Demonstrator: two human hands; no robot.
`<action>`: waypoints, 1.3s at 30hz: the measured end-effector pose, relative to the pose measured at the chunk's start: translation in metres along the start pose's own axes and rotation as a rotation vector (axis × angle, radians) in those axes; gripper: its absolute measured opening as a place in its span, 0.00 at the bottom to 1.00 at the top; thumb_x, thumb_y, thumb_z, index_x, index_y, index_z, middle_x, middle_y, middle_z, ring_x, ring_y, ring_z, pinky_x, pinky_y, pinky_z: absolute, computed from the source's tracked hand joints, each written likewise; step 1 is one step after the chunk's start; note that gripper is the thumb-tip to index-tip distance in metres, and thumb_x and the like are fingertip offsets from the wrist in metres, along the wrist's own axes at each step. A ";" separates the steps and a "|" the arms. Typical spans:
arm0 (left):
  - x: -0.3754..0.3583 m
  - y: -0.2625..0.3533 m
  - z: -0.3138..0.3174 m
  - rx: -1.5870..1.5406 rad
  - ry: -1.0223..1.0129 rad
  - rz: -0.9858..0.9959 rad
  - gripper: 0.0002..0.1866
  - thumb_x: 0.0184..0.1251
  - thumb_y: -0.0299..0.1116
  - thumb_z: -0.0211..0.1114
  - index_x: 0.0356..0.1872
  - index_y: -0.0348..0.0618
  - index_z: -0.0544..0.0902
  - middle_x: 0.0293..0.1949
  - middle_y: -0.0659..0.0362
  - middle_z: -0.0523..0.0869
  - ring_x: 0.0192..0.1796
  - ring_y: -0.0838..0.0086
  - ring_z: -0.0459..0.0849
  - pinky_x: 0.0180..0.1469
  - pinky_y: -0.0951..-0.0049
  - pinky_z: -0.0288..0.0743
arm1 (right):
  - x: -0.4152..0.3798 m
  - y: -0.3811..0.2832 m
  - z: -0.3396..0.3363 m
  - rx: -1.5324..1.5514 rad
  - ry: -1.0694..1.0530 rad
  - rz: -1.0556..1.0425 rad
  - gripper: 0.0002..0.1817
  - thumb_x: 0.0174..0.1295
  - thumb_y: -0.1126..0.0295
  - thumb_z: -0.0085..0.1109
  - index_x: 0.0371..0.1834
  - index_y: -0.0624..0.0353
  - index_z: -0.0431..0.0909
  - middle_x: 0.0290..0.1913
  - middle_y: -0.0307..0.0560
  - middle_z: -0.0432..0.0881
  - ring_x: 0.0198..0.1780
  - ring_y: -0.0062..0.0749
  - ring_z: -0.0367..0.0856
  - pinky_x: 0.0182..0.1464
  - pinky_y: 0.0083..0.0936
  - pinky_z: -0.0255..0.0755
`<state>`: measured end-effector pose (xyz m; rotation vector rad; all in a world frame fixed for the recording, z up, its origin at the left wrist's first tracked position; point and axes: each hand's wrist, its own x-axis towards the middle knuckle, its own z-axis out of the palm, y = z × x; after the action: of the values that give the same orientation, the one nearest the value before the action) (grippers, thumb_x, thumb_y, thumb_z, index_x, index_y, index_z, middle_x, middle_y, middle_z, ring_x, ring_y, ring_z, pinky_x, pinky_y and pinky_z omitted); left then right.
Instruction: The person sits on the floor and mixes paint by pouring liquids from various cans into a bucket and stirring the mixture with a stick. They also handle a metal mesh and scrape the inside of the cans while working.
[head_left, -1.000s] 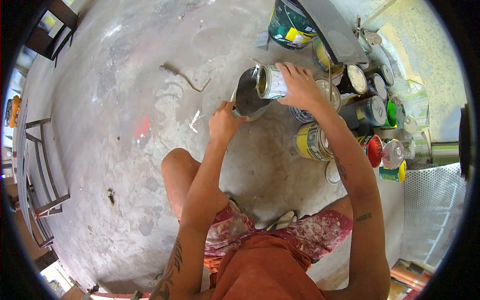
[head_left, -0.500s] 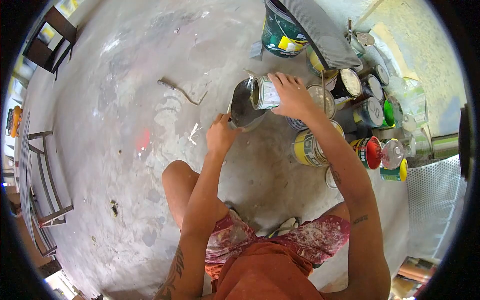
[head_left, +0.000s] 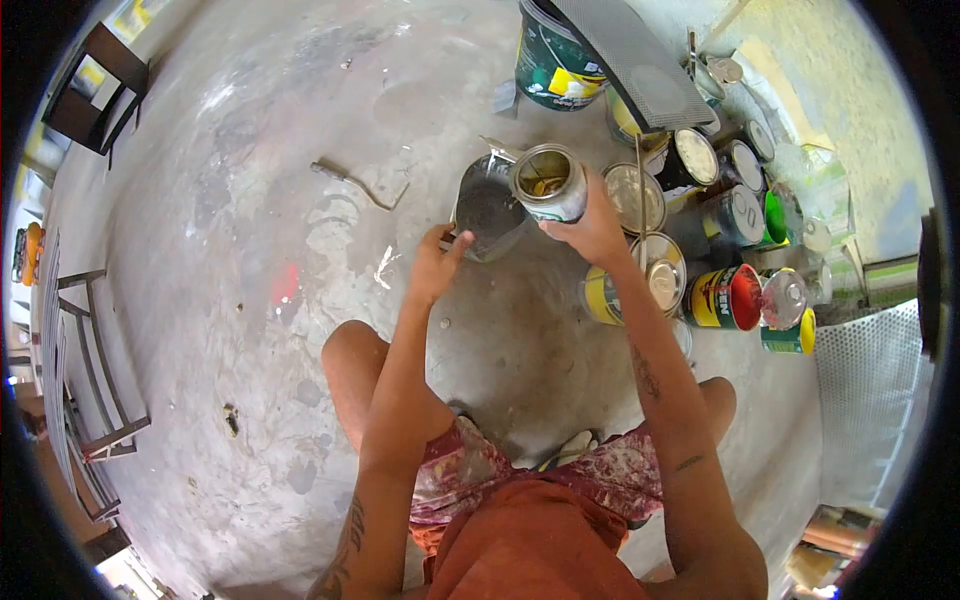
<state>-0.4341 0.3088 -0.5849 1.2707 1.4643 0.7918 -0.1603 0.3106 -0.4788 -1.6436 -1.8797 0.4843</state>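
On the concrete floor a person crouches. Right hand has its grip closed around a small open can, held nearly upright just above and beside a dark bucket. Left hand pinches the bucket's near rim. Yellowish residue shows inside the can. Paint tins stand clustered at right.

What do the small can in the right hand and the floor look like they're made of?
Small can: apparently tin-plated metal, given its shiny rim and gold-toned inside, with a printed label. Right hand grips it from below. Floor: likely bare concrete, matte grey, blotched with paint stains.
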 end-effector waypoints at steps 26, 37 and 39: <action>-0.049 0.014 0.031 0.162 0.255 0.266 0.22 0.60 0.23 0.66 0.58 0.36 0.80 0.53 0.43 0.84 0.48 0.53 0.87 0.45 0.61 0.82 | -0.206 0.024 0.045 0.508 0.282 0.245 0.62 0.43 0.69 0.84 0.80 0.60 0.48 0.72 0.55 0.66 0.74 0.46 0.67 0.76 0.44 0.60; -0.047 0.009 0.034 0.087 0.258 0.166 0.20 0.57 0.23 0.67 0.53 0.36 0.82 0.51 0.44 0.84 0.48 0.55 0.87 0.48 0.63 0.81 | -0.205 0.027 0.037 0.444 0.207 0.215 0.63 0.43 0.68 0.84 0.81 0.55 0.48 0.74 0.53 0.64 0.75 0.46 0.65 0.77 0.44 0.58; -0.044 0.008 0.035 0.069 0.283 0.170 0.18 0.55 0.24 0.68 0.49 0.37 0.83 0.47 0.46 0.86 0.49 0.54 0.87 0.52 0.61 0.80 | -0.205 0.027 0.035 0.442 0.209 0.213 0.64 0.43 0.67 0.85 0.81 0.55 0.49 0.74 0.53 0.64 0.75 0.46 0.64 0.77 0.45 0.58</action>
<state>-0.4008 0.2641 -0.5757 1.3913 1.6334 1.0772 -0.1495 0.1184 -0.5611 -1.5283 -1.3369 0.7272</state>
